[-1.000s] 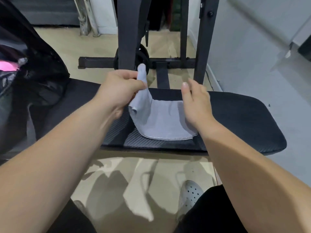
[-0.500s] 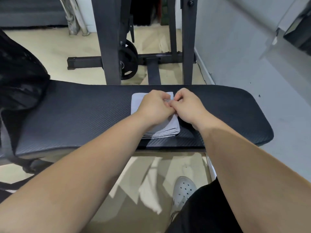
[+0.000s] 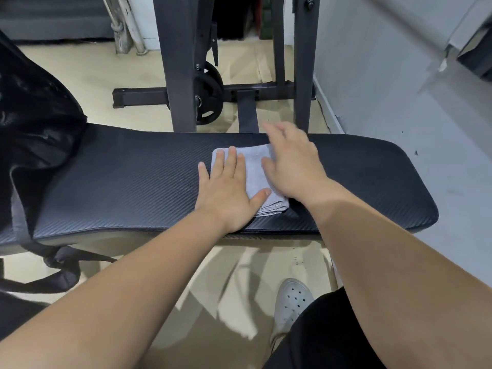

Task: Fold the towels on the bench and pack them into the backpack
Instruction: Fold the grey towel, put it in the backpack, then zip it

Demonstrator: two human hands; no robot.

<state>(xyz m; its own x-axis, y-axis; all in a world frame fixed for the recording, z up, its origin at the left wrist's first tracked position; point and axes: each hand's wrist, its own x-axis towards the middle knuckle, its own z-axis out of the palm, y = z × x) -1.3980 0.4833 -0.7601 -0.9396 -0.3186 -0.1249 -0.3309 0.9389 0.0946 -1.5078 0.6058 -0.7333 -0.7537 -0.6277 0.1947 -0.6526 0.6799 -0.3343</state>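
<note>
A small grey towel [image 3: 254, 169] lies folded into a thick square on the black padded bench [image 3: 133, 182], near its middle. My left hand [image 3: 226, 193] rests flat on the towel's left half, fingers spread. My right hand [image 3: 292, 166] lies over the towel's right side with fingers apart; it is slightly blurred. Neither hand grips the cloth. The black backpack [image 3: 32, 123] stands at the left end of the bench, its straps hanging toward the floor.
A dark metal rack [image 3: 181, 62] with a weight plate [image 3: 209, 93] stands just behind the bench. A grey wall [image 3: 386, 75] runs along the right. My white perforated shoe [image 3: 291, 299] is on the beige floor under the bench's front edge.
The left hand laid the raised towel end over, both hands pinched the fold together, and now both have opened and lie flat on the folded towel.
</note>
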